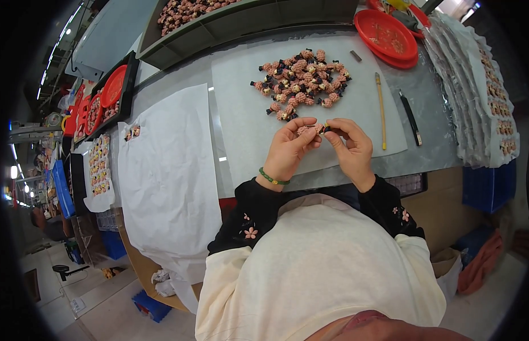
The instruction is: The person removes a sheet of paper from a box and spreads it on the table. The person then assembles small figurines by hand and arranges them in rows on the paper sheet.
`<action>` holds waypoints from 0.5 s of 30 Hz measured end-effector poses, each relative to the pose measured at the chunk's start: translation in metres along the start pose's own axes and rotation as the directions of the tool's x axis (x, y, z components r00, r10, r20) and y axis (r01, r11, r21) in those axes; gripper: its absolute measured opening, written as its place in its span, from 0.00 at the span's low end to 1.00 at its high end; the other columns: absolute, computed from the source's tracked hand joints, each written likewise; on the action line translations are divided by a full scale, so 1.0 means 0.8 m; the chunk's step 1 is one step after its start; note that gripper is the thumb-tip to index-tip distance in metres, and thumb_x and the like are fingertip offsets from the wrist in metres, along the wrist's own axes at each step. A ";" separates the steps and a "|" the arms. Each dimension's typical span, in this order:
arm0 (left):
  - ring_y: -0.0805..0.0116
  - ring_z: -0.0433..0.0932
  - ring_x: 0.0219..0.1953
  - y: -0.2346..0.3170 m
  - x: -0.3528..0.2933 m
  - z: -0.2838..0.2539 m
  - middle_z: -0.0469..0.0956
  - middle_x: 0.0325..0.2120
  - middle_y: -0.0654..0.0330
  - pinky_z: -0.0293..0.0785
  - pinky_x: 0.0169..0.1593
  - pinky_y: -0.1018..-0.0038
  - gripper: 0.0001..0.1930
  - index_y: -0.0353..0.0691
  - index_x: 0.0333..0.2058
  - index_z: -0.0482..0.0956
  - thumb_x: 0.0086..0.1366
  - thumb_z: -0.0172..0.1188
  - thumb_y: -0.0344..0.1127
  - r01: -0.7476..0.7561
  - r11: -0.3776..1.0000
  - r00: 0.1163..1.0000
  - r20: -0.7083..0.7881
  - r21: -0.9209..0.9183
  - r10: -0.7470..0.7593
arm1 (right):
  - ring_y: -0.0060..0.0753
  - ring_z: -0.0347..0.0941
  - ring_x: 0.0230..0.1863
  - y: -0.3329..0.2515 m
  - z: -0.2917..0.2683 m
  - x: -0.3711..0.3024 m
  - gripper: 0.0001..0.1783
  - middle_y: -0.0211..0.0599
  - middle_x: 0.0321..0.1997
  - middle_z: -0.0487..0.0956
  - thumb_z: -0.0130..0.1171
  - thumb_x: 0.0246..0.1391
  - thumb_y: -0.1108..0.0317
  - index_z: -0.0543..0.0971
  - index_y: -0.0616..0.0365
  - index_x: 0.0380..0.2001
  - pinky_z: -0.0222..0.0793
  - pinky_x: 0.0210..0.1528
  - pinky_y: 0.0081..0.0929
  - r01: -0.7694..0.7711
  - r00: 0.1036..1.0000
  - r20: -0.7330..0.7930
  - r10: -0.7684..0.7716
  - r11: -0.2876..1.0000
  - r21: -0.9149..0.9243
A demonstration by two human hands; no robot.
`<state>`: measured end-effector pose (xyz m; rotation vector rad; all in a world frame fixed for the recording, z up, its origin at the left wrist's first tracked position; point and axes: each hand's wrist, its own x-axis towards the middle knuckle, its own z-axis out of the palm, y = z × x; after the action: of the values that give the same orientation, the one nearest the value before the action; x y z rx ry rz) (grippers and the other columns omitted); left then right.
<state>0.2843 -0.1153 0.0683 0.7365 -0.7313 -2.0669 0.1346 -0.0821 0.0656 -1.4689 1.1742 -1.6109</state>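
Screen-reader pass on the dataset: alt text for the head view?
Both hands, left hand and right hand, pinch one small pink knitted piece over a white sheet. A heap of similar pieces lies beyond, with a yellow stick and red trays right.

Both hands [321,148] together, fingertips pinched

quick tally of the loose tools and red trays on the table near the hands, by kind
Yellow stick: 1
Black knife-like tool: 1
Small dark piece by the pile of pink pieces: 1
Red round trays, top right stack: at least 2
Red round tray, left bin: 1
Total: at least 6
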 end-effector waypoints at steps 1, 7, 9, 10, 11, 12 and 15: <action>0.71 0.72 0.37 -0.001 0.000 -0.001 0.73 0.35 0.58 0.70 0.42 0.77 0.14 0.31 0.45 0.64 0.60 0.48 0.27 0.010 1.000 1.000 0.009 0.016 -0.010 | 0.24 0.71 0.34 0.000 0.000 0.000 0.12 0.37 0.35 0.74 0.59 0.45 0.75 0.75 0.64 0.36 0.68 0.36 0.18 0.020 1.000 -0.016 -0.020 1.000 -0.002; 0.70 0.72 0.39 0.011 0.000 0.017 0.72 0.36 0.59 0.70 0.43 0.77 0.17 0.31 0.48 0.61 0.60 0.49 0.28 -0.053 0.997 0.995 -0.082 -0.064 0.048 | 0.20 0.68 0.33 -0.001 -0.015 0.005 0.07 0.35 0.34 0.71 0.56 0.48 0.75 0.74 0.66 0.32 0.65 0.35 0.15 -0.033 0.998 0.060 0.036 0.998 -0.053; 0.70 0.72 0.41 0.010 0.003 0.022 0.71 0.38 0.58 0.70 0.43 0.77 0.18 0.31 0.49 0.62 0.60 0.49 0.28 -0.089 0.993 0.995 -0.047 0.080 0.093 | 0.19 0.68 0.30 0.001 -0.013 0.009 0.08 0.33 0.32 0.73 0.57 0.47 0.72 0.75 0.65 0.31 0.65 0.33 0.14 -0.102 0.994 0.049 0.101 0.995 0.017; 0.70 0.71 0.42 0.009 0.005 0.025 0.70 0.40 0.57 0.70 0.43 0.78 0.18 0.31 0.49 0.62 0.60 0.50 0.29 -0.128 0.967 0.991 -0.009 0.221 0.134 | 0.18 0.69 0.27 0.001 -0.014 0.011 0.09 0.32 0.29 0.74 0.59 0.47 0.70 0.75 0.64 0.30 0.65 0.30 0.13 -0.170 0.985 0.046 0.167 0.981 0.090; 0.70 0.71 0.42 0.008 0.006 0.025 0.70 0.40 0.57 0.70 0.43 0.78 0.18 0.31 0.49 0.62 0.60 0.50 0.29 -0.131 0.966 0.991 -0.009 0.221 0.137 | 0.18 0.69 0.27 0.001 -0.013 0.012 0.09 0.32 0.29 0.74 0.59 0.47 0.70 0.75 0.64 0.30 0.65 0.30 0.13 -0.168 0.985 0.047 0.164 0.982 0.090; 0.71 0.70 0.43 0.006 0.009 0.025 0.69 0.42 0.57 0.70 0.44 0.77 0.18 0.32 0.49 0.63 0.60 0.50 0.28 -0.145 0.943 0.989 0.011 0.300 0.149 | 0.17 0.69 0.26 0.000 -0.013 0.013 0.08 0.31 0.28 0.75 0.58 0.47 0.69 0.76 0.63 0.29 0.64 0.29 0.13 -0.235 0.972 0.028 0.233 0.966 0.112; 0.70 0.72 0.40 -0.010 0.012 0.028 0.69 0.41 0.56 0.70 0.44 0.76 0.18 0.31 0.47 0.66 0.59 0.52 0.29 -0.262 0.865 0.963 0.054 0.429 0.265 | 0.15 0.69 0.25 -0.003 -0.014 0.017 0.07 0.29 0.27 0.75 0.58 0.48 0.69 0.76 0.63 0.28 0.64 0.27 0.12 -0.316 0.948 0.015 0.318 0.936 0.154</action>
<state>0.2595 -0.1142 0.0751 0.8303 -1.2412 -1.6660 0.1215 -0.0917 0.0735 -1.1101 1.1936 -1.4507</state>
